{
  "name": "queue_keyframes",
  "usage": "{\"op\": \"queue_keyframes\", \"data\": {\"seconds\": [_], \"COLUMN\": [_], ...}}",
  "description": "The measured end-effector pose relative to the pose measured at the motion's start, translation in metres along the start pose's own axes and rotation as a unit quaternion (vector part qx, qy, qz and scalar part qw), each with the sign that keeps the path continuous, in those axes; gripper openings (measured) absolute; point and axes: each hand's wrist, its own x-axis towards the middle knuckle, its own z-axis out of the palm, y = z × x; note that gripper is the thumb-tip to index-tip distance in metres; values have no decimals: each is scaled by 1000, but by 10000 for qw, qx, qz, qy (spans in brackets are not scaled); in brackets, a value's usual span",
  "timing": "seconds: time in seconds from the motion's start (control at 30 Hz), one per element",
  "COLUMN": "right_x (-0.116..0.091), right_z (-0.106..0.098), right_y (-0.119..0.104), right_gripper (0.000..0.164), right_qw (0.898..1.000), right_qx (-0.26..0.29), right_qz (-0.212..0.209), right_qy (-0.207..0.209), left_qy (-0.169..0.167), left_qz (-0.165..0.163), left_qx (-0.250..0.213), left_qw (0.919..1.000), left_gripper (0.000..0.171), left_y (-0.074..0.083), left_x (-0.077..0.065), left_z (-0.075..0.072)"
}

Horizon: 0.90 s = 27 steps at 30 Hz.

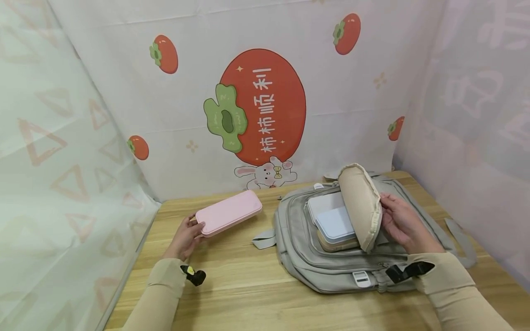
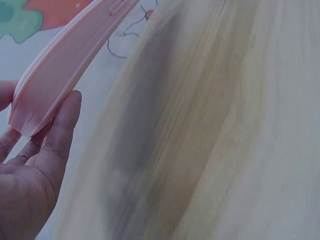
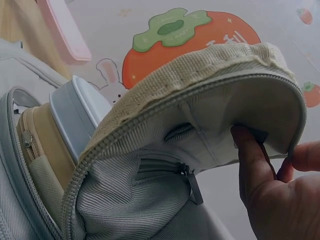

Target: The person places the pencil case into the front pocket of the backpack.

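My left hand grips the near left end of a long pink case, thumb on top and fingers beneath. In the left wrist view the case is tilted, seen along its side. At the right, a grey backpack lies flat. My right hand pinches the edge of its beige front pocket flap and holds it lifted. Inside the pocket sit a light blue case, a white one and a tan zipped pouch under them. The flap hides their right ends.
The backpack's strap loop points left over the wooden table; another strap trails at its right. Cloth with persimmon prints hangs behind the table, and pale cloth walls flank it.
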Motion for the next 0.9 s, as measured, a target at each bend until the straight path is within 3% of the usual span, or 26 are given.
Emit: {"op": "queue_keyframes", "data": {"seconds": [0.47,0.9], "right_x": [0,0], "right_z": [2,3], "right_y": [-1,-1], "right_gripper": [27,25], "right_qw": [9993,9991], "right_qx": [-315,-355], "right_qz": [17,4], "right_qy": [202,218], "left_qy": [-605,-871], "left_qz": [228,392], "left_qx": [-437,-374], "left_qw": [9970,9947], "left_gripper": [63,58], "left_y": [12,15], "left_x": [2,7], "left_z": [45,87]}}
